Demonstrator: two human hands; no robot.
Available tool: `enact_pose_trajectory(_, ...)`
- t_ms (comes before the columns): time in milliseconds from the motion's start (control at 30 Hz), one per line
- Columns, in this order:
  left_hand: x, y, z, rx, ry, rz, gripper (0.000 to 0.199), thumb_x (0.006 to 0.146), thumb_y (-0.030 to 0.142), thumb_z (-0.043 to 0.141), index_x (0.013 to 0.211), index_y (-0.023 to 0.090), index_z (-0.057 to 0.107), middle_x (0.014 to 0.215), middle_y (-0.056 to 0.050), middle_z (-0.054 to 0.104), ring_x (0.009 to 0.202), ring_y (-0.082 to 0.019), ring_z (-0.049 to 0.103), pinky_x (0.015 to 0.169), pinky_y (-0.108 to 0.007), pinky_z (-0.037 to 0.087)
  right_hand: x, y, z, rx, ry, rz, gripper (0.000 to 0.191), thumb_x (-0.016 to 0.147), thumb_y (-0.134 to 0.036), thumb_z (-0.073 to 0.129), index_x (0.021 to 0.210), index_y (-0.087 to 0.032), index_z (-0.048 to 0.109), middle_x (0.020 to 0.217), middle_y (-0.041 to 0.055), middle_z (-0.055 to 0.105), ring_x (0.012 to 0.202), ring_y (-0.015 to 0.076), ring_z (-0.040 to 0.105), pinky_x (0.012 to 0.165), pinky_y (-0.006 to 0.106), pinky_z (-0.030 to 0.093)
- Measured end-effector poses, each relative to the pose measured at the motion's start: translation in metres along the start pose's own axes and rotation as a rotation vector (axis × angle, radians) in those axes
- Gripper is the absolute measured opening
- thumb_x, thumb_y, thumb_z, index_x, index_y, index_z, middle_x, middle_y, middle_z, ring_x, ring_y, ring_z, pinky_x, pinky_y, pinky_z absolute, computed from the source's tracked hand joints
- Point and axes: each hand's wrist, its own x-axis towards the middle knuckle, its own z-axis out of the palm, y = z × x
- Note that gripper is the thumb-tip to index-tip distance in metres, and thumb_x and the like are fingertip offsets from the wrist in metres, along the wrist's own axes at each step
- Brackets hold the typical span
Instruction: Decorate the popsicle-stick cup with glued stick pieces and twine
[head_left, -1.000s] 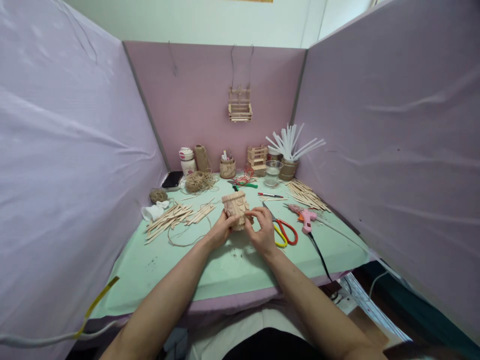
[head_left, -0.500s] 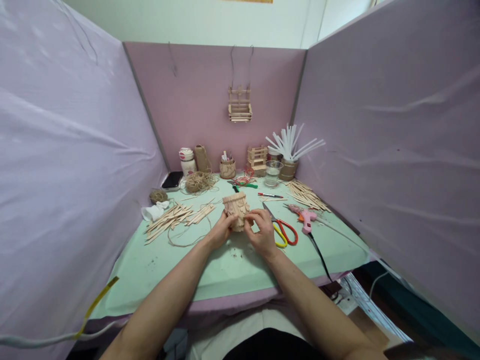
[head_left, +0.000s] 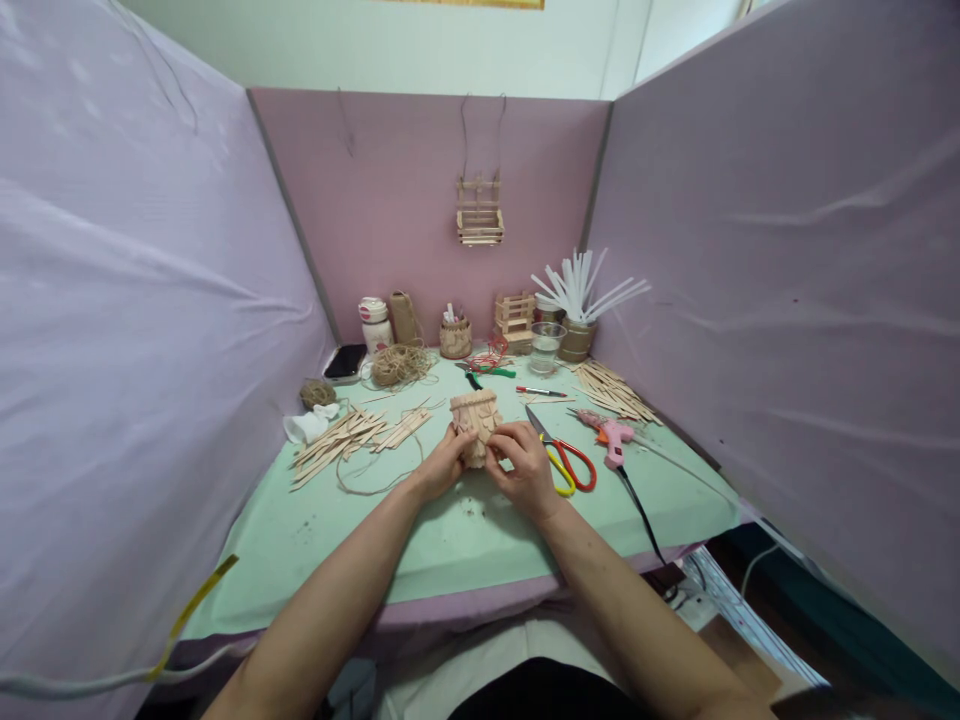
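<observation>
A small round holder (head_left: pixel 474 415) made of pale wooden sticks, with a braided-looking band at its rim, stands nearly upright near the table's middle. My left hand (head_left: pixel 448 462) wraps its left side, thumb across the front. On the right, my right hand (head_left: pixel 523 462) has thumb and fingertips pinched together against the holder's lower wall; whatever is between them is too small to make out. Close to the right hand lie scissors (head_left: pixel 576 466) with one red and one yellow handle. A pink glue gun (head_left: pixel 616 438) rests farther right.
Wooden sticks (head_left: pixel 341 442) lie at left beside a twine loop; more sticks (head_left: pixel 611 388) lie at right. Along the back are twine (head_left: pixel 397 366), a pen holder (head_left: pixel 455 338), a plastic cup (head_left: pixel 546 350) and white glue sticks (head_left: pixel 577 285). Fabric-covered partitions enclose the table.
The holder has shifted slightly right and towards me and is turned a little more upright. My right fingertips have moved slightly left along its wall.
</observation>
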Motion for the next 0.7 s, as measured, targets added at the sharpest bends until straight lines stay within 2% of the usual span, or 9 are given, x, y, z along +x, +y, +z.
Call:
enact_pose_trajectory(333,-0.0018,0.0004,0.0009,0.016,-0.023,-0.031,0.054,0.082,0.030,0.063,0.132,0.022,0.044,0.125,-0.011,0.062,0.114,-0.025,0.059,0.100,-0.043,0.045,0.0013,0.0011,-0.0055,0.004,-0.075,-0.043,0.012,0.078,-0.017,0.058,0.088,-0.022,0.062,0.091,0.0071,0.058,0.085,0.0213,0.053,0.076,0.038,0.048)
enact_pose_trajectory(700,-0.0028,0.0023,0.0024,0.025,-0.026,0.003,0.055,0.082,0.031,0.063,0.132,0.022,0.044,0.127,-0.011,0.061,0.117,-0.025,0.058,0.103,-0.045,0.042,0.0021,0.0017,-0.0080,0.019,-0.101,-0.074,0.013,0.079,-0.015,0.057,0.089,-0.023,0.061,0.091,0.0068,0.059,0.085,0.0214,0.053,0.076,0.039,0.048)
